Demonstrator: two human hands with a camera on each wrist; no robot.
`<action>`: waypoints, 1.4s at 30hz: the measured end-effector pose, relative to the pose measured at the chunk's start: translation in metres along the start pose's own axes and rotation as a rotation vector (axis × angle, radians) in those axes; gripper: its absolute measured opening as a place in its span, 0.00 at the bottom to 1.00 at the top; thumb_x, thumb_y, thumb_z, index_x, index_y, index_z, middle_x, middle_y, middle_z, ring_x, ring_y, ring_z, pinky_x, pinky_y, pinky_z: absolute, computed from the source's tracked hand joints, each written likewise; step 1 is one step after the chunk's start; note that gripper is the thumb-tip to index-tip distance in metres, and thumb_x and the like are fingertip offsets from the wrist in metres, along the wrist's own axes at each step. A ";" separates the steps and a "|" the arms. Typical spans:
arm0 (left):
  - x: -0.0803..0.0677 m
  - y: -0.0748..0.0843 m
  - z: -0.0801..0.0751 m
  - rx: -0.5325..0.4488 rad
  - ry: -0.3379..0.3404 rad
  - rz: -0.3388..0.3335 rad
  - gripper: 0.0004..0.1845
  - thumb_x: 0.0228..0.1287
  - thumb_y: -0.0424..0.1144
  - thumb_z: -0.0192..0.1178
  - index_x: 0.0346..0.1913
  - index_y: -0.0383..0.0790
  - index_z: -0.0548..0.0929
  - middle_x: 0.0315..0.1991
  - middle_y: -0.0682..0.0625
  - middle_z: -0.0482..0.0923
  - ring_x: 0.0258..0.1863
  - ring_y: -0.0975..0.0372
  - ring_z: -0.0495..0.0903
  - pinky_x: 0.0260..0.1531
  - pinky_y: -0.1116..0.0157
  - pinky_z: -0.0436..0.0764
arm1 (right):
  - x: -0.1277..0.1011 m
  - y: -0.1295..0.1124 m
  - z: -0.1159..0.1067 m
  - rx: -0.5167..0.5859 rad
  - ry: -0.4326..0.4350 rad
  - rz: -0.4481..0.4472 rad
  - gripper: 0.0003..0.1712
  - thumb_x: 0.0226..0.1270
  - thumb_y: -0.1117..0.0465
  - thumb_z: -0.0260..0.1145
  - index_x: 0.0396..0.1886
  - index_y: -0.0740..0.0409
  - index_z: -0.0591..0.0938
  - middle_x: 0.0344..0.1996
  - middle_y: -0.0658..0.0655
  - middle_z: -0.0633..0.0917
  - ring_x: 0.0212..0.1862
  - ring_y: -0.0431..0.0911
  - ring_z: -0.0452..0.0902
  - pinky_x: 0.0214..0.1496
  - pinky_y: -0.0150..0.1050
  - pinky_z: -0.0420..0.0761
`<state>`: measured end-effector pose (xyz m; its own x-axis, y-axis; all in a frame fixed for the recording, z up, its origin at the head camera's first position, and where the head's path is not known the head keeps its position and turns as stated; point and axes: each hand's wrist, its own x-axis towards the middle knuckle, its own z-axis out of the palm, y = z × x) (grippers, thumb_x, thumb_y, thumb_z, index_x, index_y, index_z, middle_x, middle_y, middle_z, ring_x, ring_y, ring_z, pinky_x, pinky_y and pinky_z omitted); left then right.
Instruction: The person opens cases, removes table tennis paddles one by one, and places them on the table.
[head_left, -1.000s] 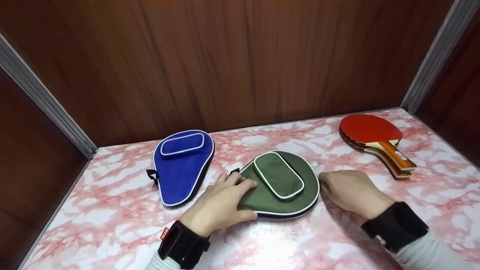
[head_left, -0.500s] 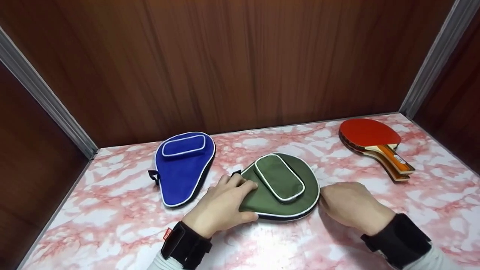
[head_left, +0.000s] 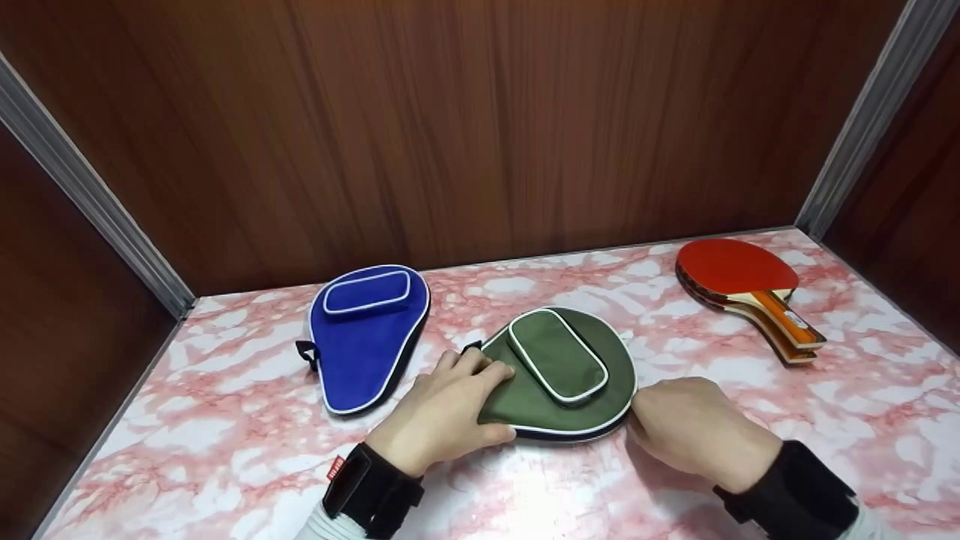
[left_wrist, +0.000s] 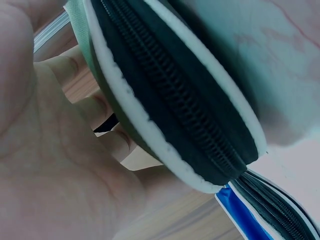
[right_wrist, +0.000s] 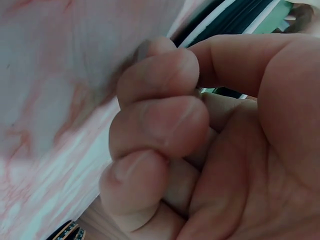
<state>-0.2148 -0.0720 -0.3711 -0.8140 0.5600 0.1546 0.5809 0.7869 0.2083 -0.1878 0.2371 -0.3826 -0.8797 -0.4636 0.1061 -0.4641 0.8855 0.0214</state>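
On the pink marbled table (head_left: 225, 420), seen from my head, my left hand (head_left: 442, 412) lies on the narrow end of the green paddle case (head_left: 559, 375), fingers over its top and thumb at its near edge, gripping it to steady it. My right hand (head_left: 694, 431) curls at its round edge. A blue paddle case (head_left: 364, 337) lies to the left, stacked paddles (head_left: 742, 289) far right.

My left wrist view adds the case's closed black zipper (left_wrist: 175, 100).

My right wrist view shows my fingertips (right_wrist: 165, 70) pinching something small beside that zipper edge, probably the pull, though it is hidden.
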 end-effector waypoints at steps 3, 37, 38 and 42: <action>0.000 0.001 0.000 0.005 0.000 -0.009 0.35 0.61 0.55 0.80 0.70 0.50 0.84 0.60 0.49 0.79 0.57 0.50 0.76 0.44 0.44 0.84 | -0.001 -0.004 -0.001 -0.008 0.016 -0.020 0.14 0.72 0.59 0.72 0.26 0.48 0.78 0.18 0.50 0.82 0.28 0.55 0.85 0.35 0.56 0.82; -0.005 0.014 -0.007 -0.114 -0.017 0.100 0.23 0.75 0.54 0.71 0.69 0.63 0.89 0.73 0.43 0.78 0.68 0.46 0.78 0.68 0.52 0.78 | 0.040 0.032 0.011 0.071 -0.008 0.145 0.19 0.79 0.59 0.62 0.23 0.51 0.78 0.20 0.53 0.80 0.28 0.56 0.83 0.35 0.61 0.84; -0.005 0.015 -0.007 -0.113 -0.016 0.100 0.23 0.75 0.54 0.71 0.69 0.62 0.89 0.73 0.43 0.78 0.68 0.46 0.78 0.68 0.52 0.78 | 0.039 0.030 0.011 0.066 -0.007 0.141 0.19 0.79 0.59 0.62 0.23 0.51 0.78 0.20 0.53 0.81 0.28 0.56 0.84 0.35 0.61 0.84; -0.005 0.016 -0.006 -0.106 -0.015 0.102 0.23 0.75 0.54 0.71 0.69 0.62 0.89 0.73 0.43 0.78 0.69 0.46 0.78 0.68 0.52 0.78 | 0.036 0.024 0.011 0.050 0.005 0.131 0.18 0.79 0.60 0.62 0.23 0.52 0.80 0.20 0.54 0.81 0.28 0.57 0.84 0.35 0.60 0.84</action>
<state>-0.2014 -0.0640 -0.3633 -0.7503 0.6400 0.1658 0.6571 0.6943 0.2935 -0.2311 0.2412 -0.3896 -0.9326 -0.3438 0.1094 -0.3500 0.9358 -0.0426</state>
